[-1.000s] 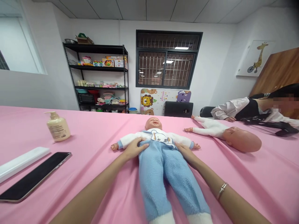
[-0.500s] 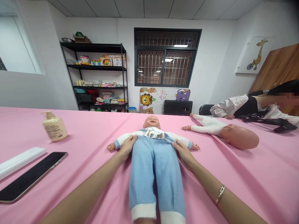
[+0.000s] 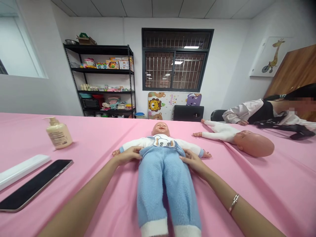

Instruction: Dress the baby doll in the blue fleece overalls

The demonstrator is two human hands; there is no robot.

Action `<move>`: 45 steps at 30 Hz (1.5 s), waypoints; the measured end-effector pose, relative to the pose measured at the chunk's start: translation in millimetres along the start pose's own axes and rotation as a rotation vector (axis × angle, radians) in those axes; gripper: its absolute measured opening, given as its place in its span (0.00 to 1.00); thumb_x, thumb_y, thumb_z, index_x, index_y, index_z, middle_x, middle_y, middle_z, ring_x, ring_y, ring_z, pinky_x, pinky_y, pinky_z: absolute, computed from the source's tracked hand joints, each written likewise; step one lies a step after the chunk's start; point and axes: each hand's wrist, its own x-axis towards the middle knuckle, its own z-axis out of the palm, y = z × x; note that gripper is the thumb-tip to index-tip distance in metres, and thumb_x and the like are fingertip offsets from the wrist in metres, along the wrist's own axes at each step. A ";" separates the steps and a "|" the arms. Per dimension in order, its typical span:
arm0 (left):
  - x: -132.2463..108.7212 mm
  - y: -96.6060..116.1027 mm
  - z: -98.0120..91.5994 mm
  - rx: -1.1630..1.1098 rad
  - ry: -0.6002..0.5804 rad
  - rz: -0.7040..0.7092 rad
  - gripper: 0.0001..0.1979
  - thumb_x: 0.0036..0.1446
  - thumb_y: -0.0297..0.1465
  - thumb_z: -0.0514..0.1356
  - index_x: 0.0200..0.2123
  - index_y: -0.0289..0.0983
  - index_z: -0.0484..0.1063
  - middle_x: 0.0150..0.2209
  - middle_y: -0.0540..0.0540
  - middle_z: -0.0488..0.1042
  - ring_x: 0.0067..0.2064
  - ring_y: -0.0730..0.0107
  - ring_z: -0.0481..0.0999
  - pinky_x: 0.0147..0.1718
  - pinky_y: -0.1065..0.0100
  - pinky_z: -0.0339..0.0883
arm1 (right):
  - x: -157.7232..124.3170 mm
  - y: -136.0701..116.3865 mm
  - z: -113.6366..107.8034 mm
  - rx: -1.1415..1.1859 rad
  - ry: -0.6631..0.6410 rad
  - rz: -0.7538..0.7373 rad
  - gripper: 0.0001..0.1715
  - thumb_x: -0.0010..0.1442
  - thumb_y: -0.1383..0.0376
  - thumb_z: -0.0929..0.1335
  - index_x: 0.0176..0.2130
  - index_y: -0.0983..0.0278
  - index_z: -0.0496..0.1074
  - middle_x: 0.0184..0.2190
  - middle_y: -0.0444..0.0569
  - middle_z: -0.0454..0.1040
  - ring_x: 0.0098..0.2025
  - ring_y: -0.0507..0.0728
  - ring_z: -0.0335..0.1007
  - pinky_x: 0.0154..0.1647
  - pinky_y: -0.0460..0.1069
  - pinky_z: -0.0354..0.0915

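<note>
A baby doll [image 3: 161, 128] lies on its back, head away from me, on a pink cloth [image 3: 98, 131]. It wears a white and blue top [image 3: 163, 141] with a cartoon face and fluffy blue trousers [image 3: 150, 177] with white cuffs. My left hand [image 3: 129, 155] is closed on the waist edge of the clothing at the left side, fingertips partly hidden. At the right side of the waist, my right hand [image 3: 194, 162] pinches the blue fabric between thumb and fingers. Both doll arms stretch out sideways.
A pump bottle [image 3: 59, 134], a white case [image 3: 22, 169] and a phone [image 3: 34, 184] lie at the left. A second doll in white [image 3: 254, 143] lies at the right, near a seated person [image 3: 259, 110]. Shelves [image 3: 98, 70] stand behind.
My left hand has shifted slightly outward and down at the waist, its fingers more curled. My right hand's thumb has moved down a little. The trousers' legs sit slightly further right.
</note>
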 end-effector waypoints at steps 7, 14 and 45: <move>12.2 -0.7 23.6 0.082 0.117 0.141 0.21 0.39 0.27 0.59 0.42 0.35 0.69 0.42 0.46 0.71 0.45 0.59 0.68 0.49 0.64 0.59 | -2.3 0.3 4.0 -0.045 -0.068 0.021 0.19 0.47 0.56 0.70 0.36 0.66 0.72 0.37 0.49 0.73 0.41 0.60 0.66 0.45 0.53 0.63; 24.3 -13.5 32.1 -0.036 0.360 0.180 0.17 0.38 0.27 0.53 0.35 0.34 0.71 0.36 0.46 0.73 0.38 0.58 0.70 0.37 0.64 0.64 | 0.8 -0.4 22.8 0.407 0.216 0.133 0.19 0.45 0.59 0.70 0.39 0.61 0.71 0.46 0.47 0.70 0.52 0.59 0.62 0.54 0.51 0.60; 15.2 21.2 38.6 0.365 0.411 0.168 0.23 0.53 0.48 0.52 0.18 0.36 0.59 0.20 0.52 0.59 0.24 0.71 0.59 0.24 0.69 0.49 | -7.0 -15.6 -3.5 0.085 -0.063 0.113 0.26 0.44 0.51 0.73 0.36 0.66 0.71 0.35 0.48 0.71 0.38 0.55 0.65 0.38 0.46 0.60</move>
